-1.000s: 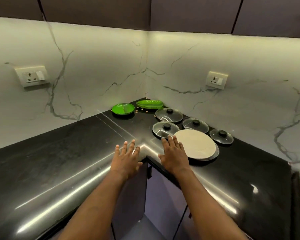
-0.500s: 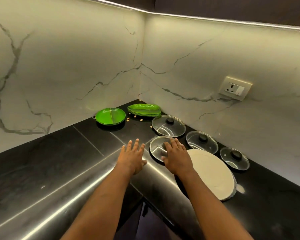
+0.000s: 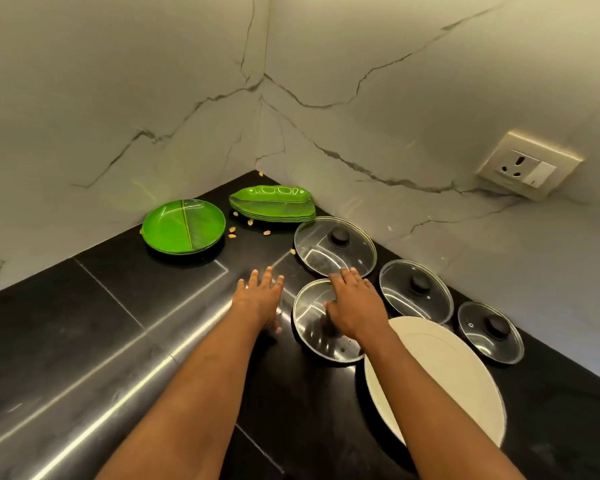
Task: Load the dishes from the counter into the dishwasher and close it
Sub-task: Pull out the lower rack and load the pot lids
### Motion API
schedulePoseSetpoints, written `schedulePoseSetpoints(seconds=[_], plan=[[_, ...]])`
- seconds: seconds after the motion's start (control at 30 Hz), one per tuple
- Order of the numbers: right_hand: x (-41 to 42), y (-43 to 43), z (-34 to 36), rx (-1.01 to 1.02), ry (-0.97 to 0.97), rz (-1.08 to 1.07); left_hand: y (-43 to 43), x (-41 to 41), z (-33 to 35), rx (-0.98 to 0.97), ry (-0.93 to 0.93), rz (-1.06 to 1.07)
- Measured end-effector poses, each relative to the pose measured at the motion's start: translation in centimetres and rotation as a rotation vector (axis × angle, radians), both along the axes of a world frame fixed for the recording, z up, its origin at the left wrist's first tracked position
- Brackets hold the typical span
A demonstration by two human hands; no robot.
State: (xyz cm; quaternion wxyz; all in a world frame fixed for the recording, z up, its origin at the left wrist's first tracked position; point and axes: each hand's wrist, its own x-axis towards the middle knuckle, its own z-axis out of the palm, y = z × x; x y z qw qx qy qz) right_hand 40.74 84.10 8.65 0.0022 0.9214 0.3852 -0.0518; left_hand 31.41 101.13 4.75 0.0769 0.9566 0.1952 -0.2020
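Note:
Several glass pot lids with black knobs lie on the black counter (image 3: pixel 84 341). My right hand (image 3: pixel 352 303) lies flat over the nearest lid (image 3: pixel 312 327), hiding its knob, fingertips reaching the rim of the largest lid (image 3: pixel 326 251). My left hand (image 3: pixel 258 294) hovers open over bare counter just left of that nearest lid. Two smaller lids (image 3: pixel 406 296) (image 3: pixel 482 334) sit to the right. A stack of large white plates (image 3: pixel 440 375) lies under my right forearm. A stack of round green plates (image 3: pixel 184 225) and a stack of leaf-shaped green plates (image 3: pixel 274 202) sit in the corner.
Small tan crumbs (image 3: pixel 250 222) are scattered between the green plates. Marble walls meet at the corner behind the dishes, with a wall socket (image 3: pixel 527 166) on the right wall. The counter's front edge runs diagonally at the lower left. No dishwasher is in view.
Both hands have reached forward from the counter's front corner toward the lids. My right hand now covers the nearest lid. The view has moved closer to the corner.

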Motion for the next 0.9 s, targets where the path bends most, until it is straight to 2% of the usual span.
schedulePoseSetpoints(seconds=[0.23,0.5,0.63,0.77,0.9], plan=[[4.2,4.8,-2.2,-0.049,-0.031,0.046,2.8,5.3,-2.1,-0.111,0.21,-0.007],[7.8,9.7,-4.2,-0.172,-0.048,0.027,2.9,9.3,-3.4,-0.184,0.26,0.098],[8.9,10.9,-5.0,-0.188,-0.169,0.056,2.7,9.8,-2.8,-0.155,0.284,0.101],[8.8,11.5,-4.5,-0.253,-0.27,0.165,2.4,9.8,-2.5,-0.135,0.308,0.093],[8.1,10.9,-4.5,-0.398,-0.231,0.235,2.3,9.6,-2.1,-0.142,0.3,0.085]])
